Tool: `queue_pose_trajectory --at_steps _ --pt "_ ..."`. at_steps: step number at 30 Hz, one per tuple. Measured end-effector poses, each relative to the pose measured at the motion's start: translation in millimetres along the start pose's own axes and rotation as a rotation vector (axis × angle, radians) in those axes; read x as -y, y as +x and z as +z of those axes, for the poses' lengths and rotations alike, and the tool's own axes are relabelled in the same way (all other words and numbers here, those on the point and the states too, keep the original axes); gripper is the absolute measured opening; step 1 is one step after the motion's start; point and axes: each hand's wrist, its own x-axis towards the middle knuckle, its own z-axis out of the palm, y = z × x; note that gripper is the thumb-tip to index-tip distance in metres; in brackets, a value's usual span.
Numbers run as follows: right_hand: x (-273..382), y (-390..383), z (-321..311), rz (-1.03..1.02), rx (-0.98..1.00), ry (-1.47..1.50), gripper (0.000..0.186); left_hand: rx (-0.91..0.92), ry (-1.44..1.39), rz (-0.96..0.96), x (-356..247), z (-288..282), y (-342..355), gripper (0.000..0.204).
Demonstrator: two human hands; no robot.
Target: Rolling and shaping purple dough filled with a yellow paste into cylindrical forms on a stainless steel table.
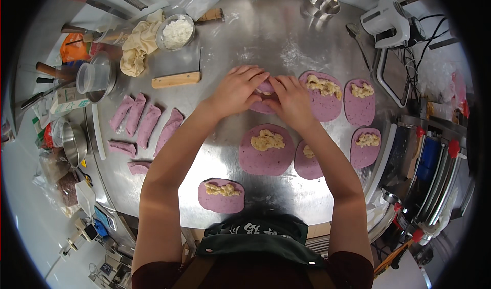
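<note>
Near the middle of the steel table, my left hand (236,90) and my right hand (292,97) meet over a piece of purple dough (262,107). The fingers of both curl around its far edge, with the thumbs on the near side. A little pale filling shows between them, though my hands cover most of this piece. Flat purple dough rounds with mashed yellowish filling lie to the right and nearer: a large one (266,163), one beside my right hand (327,110), and one near my apron (221,203). My right forearm partly hides another round (308,170).
Several rolled purple dough pieces (149,126) lie left of my left forearm. Beyond them are a wooden-handled scraper (176,80), a bowl of white powder (177,32) and a cream cloth (140,41). A hand mixer (388,23) and a scale (391,76) stand far right.
</note>
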Motion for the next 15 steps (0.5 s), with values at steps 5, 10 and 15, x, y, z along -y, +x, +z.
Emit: queue_pose_trajectory --at_steps 5,10,15 --pt "-7 -3 3 -0.018 -0.007 -0.009 0.052 0.005 0.035 0.016 0 -3 0 0.054" --pt "-7 -5 3 -0.044 -0.009 -0.025 0.049 -0.033 0.056 0.030 -1 -1 -6 0.051" --pt "-9 -9 7 -0.208 -0.087 -0.208 0.038 -0.138 0.234 0.140 1 11 -13 0.047"
